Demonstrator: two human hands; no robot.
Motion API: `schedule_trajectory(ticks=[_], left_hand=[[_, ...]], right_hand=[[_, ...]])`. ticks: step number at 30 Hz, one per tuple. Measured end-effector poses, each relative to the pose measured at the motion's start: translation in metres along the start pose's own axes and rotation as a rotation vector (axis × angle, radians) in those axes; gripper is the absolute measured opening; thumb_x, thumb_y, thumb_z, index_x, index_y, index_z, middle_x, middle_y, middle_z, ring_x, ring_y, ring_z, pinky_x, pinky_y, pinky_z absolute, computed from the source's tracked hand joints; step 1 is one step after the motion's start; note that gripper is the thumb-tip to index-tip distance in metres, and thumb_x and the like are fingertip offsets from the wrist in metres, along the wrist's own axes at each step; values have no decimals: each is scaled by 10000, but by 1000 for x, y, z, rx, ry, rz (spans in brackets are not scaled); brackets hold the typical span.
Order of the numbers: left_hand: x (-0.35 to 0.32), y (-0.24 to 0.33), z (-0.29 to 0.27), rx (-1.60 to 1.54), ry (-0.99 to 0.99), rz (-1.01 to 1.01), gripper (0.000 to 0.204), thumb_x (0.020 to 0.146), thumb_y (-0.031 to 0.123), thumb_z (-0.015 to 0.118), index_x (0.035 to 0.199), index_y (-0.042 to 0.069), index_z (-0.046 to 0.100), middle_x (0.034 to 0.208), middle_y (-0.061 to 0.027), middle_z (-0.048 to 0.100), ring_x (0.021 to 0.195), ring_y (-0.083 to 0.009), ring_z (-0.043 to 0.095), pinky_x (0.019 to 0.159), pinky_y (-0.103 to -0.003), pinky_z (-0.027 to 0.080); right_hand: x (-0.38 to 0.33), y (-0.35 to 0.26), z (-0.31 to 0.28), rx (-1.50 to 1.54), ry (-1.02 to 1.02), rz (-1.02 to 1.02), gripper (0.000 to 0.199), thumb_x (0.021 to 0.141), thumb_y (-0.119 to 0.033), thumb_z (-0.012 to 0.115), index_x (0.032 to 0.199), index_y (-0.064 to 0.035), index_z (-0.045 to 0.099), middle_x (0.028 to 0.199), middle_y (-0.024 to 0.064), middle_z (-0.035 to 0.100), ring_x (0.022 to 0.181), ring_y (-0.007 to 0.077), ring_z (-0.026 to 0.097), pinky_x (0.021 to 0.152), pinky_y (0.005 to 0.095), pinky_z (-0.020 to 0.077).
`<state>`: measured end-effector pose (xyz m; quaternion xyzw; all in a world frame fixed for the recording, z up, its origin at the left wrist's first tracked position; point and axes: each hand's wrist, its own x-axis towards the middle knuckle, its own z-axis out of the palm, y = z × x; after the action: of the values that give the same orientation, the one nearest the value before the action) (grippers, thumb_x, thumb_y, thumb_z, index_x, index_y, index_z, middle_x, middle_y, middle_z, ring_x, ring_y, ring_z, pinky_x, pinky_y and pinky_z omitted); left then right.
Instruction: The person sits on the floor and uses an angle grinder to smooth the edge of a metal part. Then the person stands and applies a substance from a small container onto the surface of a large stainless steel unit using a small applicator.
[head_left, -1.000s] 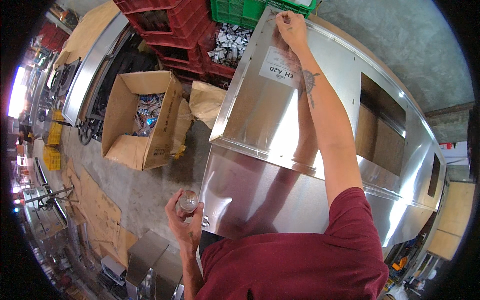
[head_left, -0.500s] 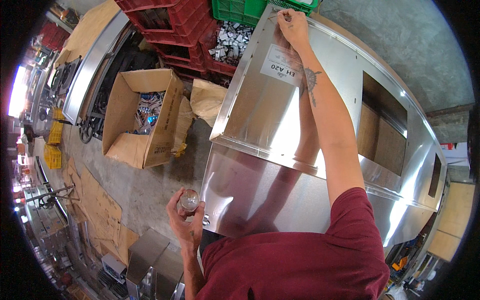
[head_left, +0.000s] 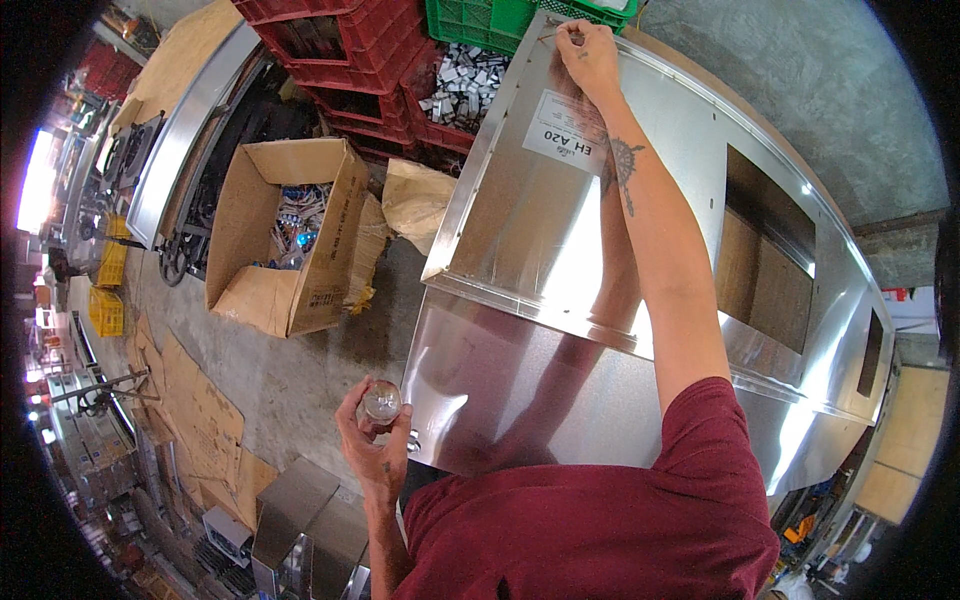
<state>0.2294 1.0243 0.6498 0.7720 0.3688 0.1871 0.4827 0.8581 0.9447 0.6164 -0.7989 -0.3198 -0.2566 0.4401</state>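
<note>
My left hand (head_left: 378, 452) is closed round a small clear round container (head_left: 382, 402), held beside the near left corner of a big sheet-metal housing (head_left: 520, 385). Something small seems to lie inside it, too blurred to name. At full reach, my right hand (head_left: 588, 55) rests at the far left corner of the housing, fingers pinched close to its rim. Whatever is between those fingertips is too small to make out. Below that hand, a white label (head_left: 562, 130) is stuck on the shiny panel, partly covered by my forearm's shadow.
Left of the housing, an open cardboard box (head_left: 340, 250) holds small metal parts. Red crates (head_left: 350, 45) are stacked behind it, one full of small metal pieces (head_left: 470, 85). A green crate (head_left: 480, 22) adjoins the far corner. Flattened cardboard (head_left: 190, 400) covers some floor.
Almost nothing differs. The clear container and my left hand have shifted very slightly, and my right hand stays at the far corner.
</note>
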Motion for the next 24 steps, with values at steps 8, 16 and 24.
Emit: schedule_trajectory(ticks=[8, 16, 24], left_hand=[[0, -1, 2, -57, 6, -37, 658, 891, 11, 831, 1470, 40, 519, 1409, -163, 608, 1068, -236, 732, 776, -315, 636], [1, -4, 5, -92, 9, -36, 673, 890, 6, 830, 1483, 44, 512, 1394, -157, 615, 1077, -240, 732, 786, -311, 638], [2, -7, 3, -64, 8, -47, 665, 884, 4, 835, 1460, 52, 507, 1416, -153, 615, 1103, -242, 731, 804, -319, 644]], right_hand=[[-1, -1, 1, -15, 16, -20, 211, 925, -259, 733, 991, -65, 780, 937, 174, 754, 1054, 373, 624, 914, 467, 543], [1, 4, -2, 5, 91, 44, 204, 936, -240, 719, 1010, -54, 762, 941, 152, 759, 1060, 361, 620, 934, 457, 533], [16, 12, 7, 26, 230, 50, 229, 960, -237, 726, 1043, -28, 766, 969, 143, 742, 1107, 297, 616, 933, 413, 542]])
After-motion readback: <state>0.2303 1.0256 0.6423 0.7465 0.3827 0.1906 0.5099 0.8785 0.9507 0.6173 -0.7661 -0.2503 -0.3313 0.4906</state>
